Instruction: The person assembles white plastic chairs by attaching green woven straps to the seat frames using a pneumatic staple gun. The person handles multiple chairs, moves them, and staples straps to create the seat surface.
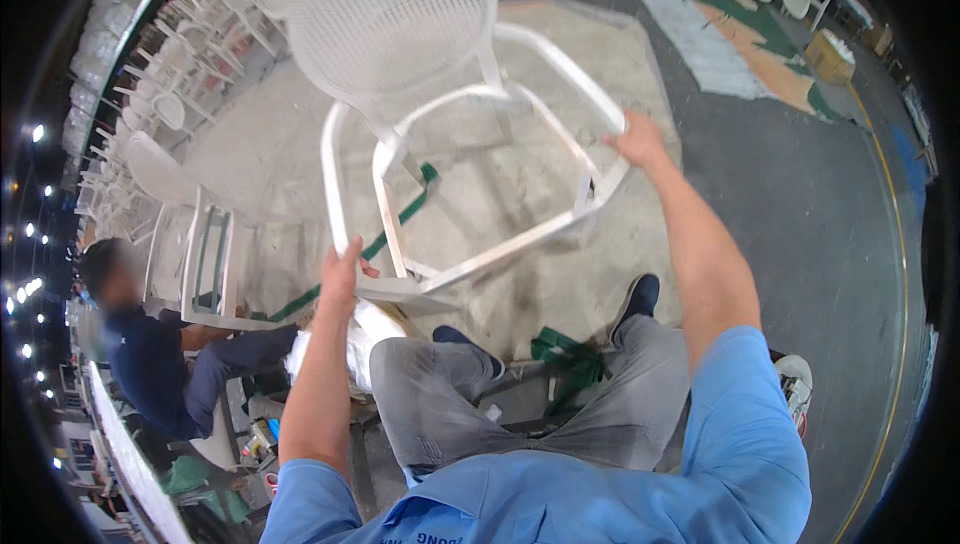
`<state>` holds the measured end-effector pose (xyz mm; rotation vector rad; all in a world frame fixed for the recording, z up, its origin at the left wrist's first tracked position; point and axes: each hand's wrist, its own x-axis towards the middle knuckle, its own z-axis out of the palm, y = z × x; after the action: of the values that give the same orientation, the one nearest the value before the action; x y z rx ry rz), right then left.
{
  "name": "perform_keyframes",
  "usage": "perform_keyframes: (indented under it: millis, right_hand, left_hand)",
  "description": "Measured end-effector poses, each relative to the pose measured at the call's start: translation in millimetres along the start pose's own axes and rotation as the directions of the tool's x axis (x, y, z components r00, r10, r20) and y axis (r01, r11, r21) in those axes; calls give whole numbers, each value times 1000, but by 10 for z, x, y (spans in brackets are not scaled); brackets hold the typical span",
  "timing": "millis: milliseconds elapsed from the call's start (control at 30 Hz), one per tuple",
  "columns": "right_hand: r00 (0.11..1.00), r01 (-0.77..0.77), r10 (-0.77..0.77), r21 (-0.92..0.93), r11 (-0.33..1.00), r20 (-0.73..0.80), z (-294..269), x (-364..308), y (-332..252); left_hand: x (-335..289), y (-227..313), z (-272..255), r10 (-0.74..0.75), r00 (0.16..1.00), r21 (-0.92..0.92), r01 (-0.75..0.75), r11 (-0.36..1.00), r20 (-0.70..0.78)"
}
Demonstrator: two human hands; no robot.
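A white armchair frame (483, 266) stands in front of me, with a round woven back (395, 14) and a seat opening that has no panel in it. My left hand (343, 269) grips the near end of its left armrest, fingers wrapped round it. Toward the right, my right hand (638, 140) is closed on the bend of the right armrest. Through the seat opening the floor shows, with a green strip (400, 214) lying beneath the chair.
At left a seated co-worker (150, 364) is beside another white chair (205, 234). Rows of white chairs (190, 54) stand at the far left. Green cloth scraps (570, 359) lie between my feet. A cardboard box (829, 56) sits far right, near a yellow floor line (890, 194).
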<state>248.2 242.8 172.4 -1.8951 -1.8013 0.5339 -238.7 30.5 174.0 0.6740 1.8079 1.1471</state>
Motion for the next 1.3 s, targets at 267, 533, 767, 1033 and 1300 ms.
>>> perform_keyframes:
  millis: [267, 533, 767, 1033, 1300]
  right_hand:
    - [992, -119, 121, 75, 990, -24, -378, -1294, 344]
    - [988, -120, 122, 30, 992, -94, -617, -1733, 556]
    - [975, -205, 211, 78, 976, -75, -514, -1959, 627]
    - [870, -103, 231, 299, 949, -435, -333, -2108, 645]
    - [947, -173, 268, 418, 892, -180, 724, -3044, 850]
  left_hand:
    - [-631, -356, -132, 106, 993, -38, -104, 994, 60]
    - [-892, -418, 13, 113, 991, -57, -109, 992, 73]
    - [-981, -525, -95, 118, 988, -50, -114, 992, 96]
    - [-1007, -538, -9, 168, 983, 13, -169, 986, 78]
    - [-1055, -513, 104, 152, 988, 30, -152, 988, 8]
